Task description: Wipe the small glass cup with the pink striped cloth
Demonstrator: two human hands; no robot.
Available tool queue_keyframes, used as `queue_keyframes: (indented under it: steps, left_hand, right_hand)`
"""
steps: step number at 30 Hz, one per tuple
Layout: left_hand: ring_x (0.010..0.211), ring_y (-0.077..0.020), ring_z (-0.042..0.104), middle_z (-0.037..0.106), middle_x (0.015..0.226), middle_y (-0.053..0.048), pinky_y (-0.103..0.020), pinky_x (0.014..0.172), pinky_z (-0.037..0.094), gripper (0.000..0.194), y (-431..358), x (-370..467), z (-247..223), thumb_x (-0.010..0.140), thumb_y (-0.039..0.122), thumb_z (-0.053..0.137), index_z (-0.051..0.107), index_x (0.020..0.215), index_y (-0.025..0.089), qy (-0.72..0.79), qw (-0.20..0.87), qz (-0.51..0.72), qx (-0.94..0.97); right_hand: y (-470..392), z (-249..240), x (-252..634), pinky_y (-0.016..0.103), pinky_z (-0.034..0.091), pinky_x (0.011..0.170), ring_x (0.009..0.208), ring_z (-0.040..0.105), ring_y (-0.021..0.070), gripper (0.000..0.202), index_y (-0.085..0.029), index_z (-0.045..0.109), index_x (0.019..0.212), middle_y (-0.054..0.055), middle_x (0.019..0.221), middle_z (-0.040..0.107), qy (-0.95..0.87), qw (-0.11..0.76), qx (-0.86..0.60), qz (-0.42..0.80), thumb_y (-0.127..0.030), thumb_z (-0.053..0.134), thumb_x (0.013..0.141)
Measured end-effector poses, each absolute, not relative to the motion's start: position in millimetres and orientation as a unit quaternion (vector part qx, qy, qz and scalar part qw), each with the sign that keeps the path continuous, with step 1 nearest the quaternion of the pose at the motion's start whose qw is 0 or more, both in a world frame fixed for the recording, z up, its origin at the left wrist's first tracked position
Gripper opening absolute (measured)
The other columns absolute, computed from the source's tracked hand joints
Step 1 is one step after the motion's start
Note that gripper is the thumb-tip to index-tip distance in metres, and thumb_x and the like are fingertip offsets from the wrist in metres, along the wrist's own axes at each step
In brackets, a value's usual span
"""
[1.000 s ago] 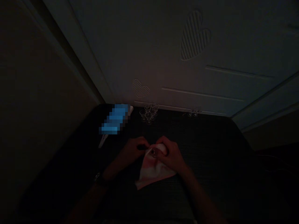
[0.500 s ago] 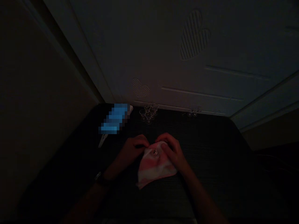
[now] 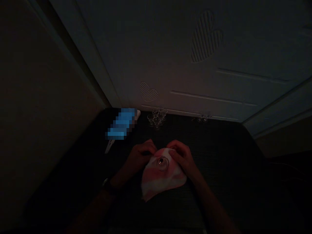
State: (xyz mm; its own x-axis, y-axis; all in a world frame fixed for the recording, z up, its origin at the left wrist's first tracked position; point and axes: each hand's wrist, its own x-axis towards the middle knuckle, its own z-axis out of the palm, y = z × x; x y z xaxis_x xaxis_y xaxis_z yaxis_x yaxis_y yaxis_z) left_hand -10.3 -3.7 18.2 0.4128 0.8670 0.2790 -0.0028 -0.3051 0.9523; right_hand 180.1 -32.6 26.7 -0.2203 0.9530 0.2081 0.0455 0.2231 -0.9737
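A pink-and-white cloth is spread between my hands, above or on the dark table; I cannot tell which. On its upper middle lies a small clear glass, its round rim showing. At the cloth's upper left edge, my left hand pinches the fabric with bent fingers. My right hand grips the upper right edge, thumb on top and fingers behind. The fingertips of both hands are partly hidden by the cloth and the dim light.
Several small stemmed glasses stand in a cluster at the table's back. More small glasses stand farther right, by the panel with raised hearts. A blurred bright screen is at the back left of the dark table.
The glass shows more of its round rim on the cloth, which lies flatter and more spread out. Both hands keep their hold. The whole view has shifted slightly.
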Motion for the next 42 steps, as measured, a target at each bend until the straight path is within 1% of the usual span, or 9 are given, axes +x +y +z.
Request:
queue_keyframes:
  steps: [6,9,12,16,23,27,34,39,42]
  left_hand:
    - [0.064,-0.0143,0.049,0.059,0.062,-0.003,-0.029,0.061,0.040,0.024,-3.7,-10.9,18.1,0.066,0.038,0.068,0.063,0.056,0.017,0.325,0.482,0.451,0.677]
    - [0.062,-0.0141,0.049,0.059,0.060,-0.003,-0.032,0.067,0.040,0.026,-3.5,-11.5,17.2,0.066,0.040,0.068,0.063,0.055,0.017,0.341,0.470,0.451,0.678]
    - [0.060,-0.0139,0.050,0.059,0.059,-0.002,-0.034,0.072,0.039,0.024,-3.8,-11.8,17.1,0.066,0.039,0.068,0.063,0.056,0.018,0.338,0.470,0.459,0.673]
    - [0.060,-0.0139,0.050,0.061,0.061,-0.002,-0.033,0.071,0.039,0.022,-4.7,-11.4,18.1,0.066,0.037,0.068,0.062,0.056,0.018,0.345,0.470,0.452,0.675]
    - [0.060,-0.0147,0.051,0.059,0.058,-0.002,-0.037,0.078,0.039,0.034,-5.9,-9.3,22.1,0.065,0.049,0.065,0.060,0.053,0.018,0.362,0.452,0.440,0.686]
    - [0.061,-0.0144,0.052,0.059,0.059,-0.001,-0.037,0.082,0.038,0.030,-6.6,-10.1,23.2,0.068,0.044,0.064,0.060,0.055,0.018,0.364,0.443,0.445,0.688]
    - [0.063,-0.0131,0.053,0.059,0.062,0.000,-0.031,0.076,0.040,0.014,-6.1,-10.8,22.1,0.069,0.026,0.065,0.061,0.058,0.017,0.367,0.435,0.452,0.687]
    - [0.064,-0.0124,0.052,0.057,0.067,0.000,-0.024,0.060,0.040,0.009,-6.5,-10.3,18.5,0.067,0.023,0.065,0.061,0.064,0.016,0.403,0.453,0.461,0.647]
    - [0.060,-0.0112,0.050,0.056,0.063,0.002,-0.022,0.056,0.039,0.008,-7.0,-8.9,19.4,0.064,0.021,0.066,0.060,0.063,0.015,0.428,0.456,0.458,0.631]
  right_hand:
    - [-32.0,25.5,179.6,0.021,0.037,0.056,0.064,0.049,0.0114,0.019,-0.019,0.057,0.082,-0.001,0.072,0.054,-0.612,0.476,-0.405,0.485,-0.037,0.054,0.079]
    - [-31.3,24.9,179.0,0.021,0.037,0.057,0.066,0.050,0.0120,0.019,-0.019,0.058,0.082,0.000,0.073,0.055,-0.612,0.472,-0.418,0.477,-0.037,0.053,0.079]
    - [-30.4,23.4,178.4,0.021,0.038,0.057,0.066,0.050,0.0119,0.018,-0.019,0.058,0.082,0.000,0.073,0.056,-0.615,0.468,-0.421,0.475,-0.036,0.053,0.079]
    - [-29.8,22.1,178.3,0.021,0.037,0.058,0.066,0.050,0.0116,0.017,-0.019,0.058,0.082,0.000,0.074,0.056,-0.616,0.467,-0.421,0.474,-0.035,0.052,0.080]
    - [-30.1,23.1,178.3,0.022,0.039,0.057,0.066,0.050,0.0125,0.019,-0.019,0.058,0.082,0.000,0.073,0.055,-0.619,0.465,-0.422,0.472,-0.037,0.051,0.081]
    - [-30.1,23.1,178.3,0.022,0.040,0.061,0.072,0.052,0.0136,0.020,-0.019,0.057,0.085,0.001,0.078,0.056,-0.615,0.472,-0.415,0.477,-0.038,0.050,0.081]
    - [-28.5,19.2,180.1,0.022,0.041,0.064,0.074,0.052,0.0137,0.019,-0.019,0.057,0.087,0.001,0.080,0.056,-0.611,0.478,-0.400,0.489,-0.036,0.052,0.080]
    - [-26.9,16.8,178.5,0.020,0.038,0.058,0.066,0.050,0.0116,0.012,-0.018,0.056,0.078,-0.001,0.072,0.055,-0.624,0.470,-0.411,0.470,-0.030,0.055,0.076]
    - [-27.4,18.0,177.6,0.019,0.035,0.054,0.061,0.047,0.0100,0.007,-0.018,0.055,0.073,-0.003,0.066,0.052,-0.643,0.466,-0.431,0.428,-0.024,0.055,0.075]
